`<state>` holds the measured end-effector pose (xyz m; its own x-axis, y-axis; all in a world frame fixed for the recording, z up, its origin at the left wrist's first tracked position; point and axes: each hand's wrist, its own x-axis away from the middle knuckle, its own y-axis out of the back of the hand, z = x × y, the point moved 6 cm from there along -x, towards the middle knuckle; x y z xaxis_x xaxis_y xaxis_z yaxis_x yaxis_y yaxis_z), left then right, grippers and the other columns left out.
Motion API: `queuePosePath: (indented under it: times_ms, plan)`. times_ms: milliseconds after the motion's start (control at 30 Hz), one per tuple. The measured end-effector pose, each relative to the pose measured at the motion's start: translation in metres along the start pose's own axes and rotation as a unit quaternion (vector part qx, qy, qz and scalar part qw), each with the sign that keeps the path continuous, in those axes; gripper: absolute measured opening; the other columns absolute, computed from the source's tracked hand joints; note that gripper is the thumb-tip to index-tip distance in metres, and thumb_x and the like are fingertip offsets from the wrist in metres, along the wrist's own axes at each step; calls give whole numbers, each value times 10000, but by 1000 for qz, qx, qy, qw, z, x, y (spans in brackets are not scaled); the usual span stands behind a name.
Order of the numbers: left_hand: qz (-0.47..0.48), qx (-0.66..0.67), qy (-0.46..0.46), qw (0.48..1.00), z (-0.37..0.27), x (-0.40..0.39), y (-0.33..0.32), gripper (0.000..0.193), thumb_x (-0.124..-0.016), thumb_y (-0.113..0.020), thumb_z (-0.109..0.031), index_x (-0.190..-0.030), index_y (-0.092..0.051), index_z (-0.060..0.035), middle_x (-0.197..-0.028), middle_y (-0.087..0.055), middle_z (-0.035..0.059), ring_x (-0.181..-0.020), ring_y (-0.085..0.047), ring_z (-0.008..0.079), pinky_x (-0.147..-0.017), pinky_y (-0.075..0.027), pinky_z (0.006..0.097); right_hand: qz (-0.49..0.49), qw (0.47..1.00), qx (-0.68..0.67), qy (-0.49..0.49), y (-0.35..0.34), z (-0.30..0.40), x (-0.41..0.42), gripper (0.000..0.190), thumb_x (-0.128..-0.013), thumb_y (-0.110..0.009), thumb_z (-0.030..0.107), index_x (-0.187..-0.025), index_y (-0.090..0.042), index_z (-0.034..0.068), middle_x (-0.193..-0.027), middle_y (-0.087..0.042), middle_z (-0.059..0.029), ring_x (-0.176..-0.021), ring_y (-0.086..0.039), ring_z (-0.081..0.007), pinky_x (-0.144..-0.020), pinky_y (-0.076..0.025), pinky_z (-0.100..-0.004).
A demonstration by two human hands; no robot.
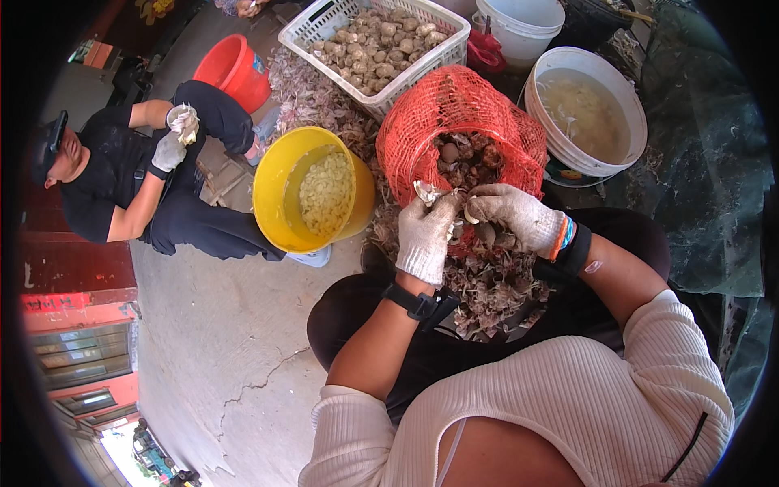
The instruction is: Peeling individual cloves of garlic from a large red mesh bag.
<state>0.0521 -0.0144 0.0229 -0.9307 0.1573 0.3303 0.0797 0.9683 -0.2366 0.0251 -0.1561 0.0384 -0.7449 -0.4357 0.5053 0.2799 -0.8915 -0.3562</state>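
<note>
My left hand (427, 234), in a white knit work glove, grips a partly peeled garlic bulb (428, 192) with pale torn skin. Close beside it, my right hand (517, 216), gloved the same way, pinches a pale garlic clove (470, 217) between thumb and fingers. Both hands are at the mouth of a red mesh sack (420, 122) lying on its side. Dark, soil-stained bulbs (468, 155) show inside the sack. Beneath my hands and between my knees lies a heap of dry garlic skins and stalks (499, 292).
A yellow bucket (271, 201) holds peeled cloves in water. Behind stands a white plastic crate (420, 76) of dirty bulbs. Far right is a white bucket (636, 131) with cloudy water; a red bucket (243, 79) is at left. A seated co-worker (115, 164) handles garlic.
</note>
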Motion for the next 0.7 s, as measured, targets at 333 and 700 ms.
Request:
queuePosePath:
  times_ms: [333, 700]
  plan:
    - [-22, 114, 27, 993, 10, -8, 9, 140, -825, -622, -54, -951, -602, 2, -780, -638, 101, -532, -584, 164, -450, -482, 280, -34, 993, 112, 11, 11, 8, -2, 108, -821, -594, 147, -852, -564, 49, -704, -567, 2, -539, -522, -74, -499, -419, -206]
    - [-55, 232, 98, 966, 30, -14, 20, 93, -829, -565, -9, -922, -574, -10, -792, -619, 113, -589, -607, 197, -498, -531, 337, -86, 853, -420, 296, 160, 75, 28, 289, -986, -410, 272, -986, -507, 0, -652, -508, 9, -383, -335, -38, -307, -285, -163]
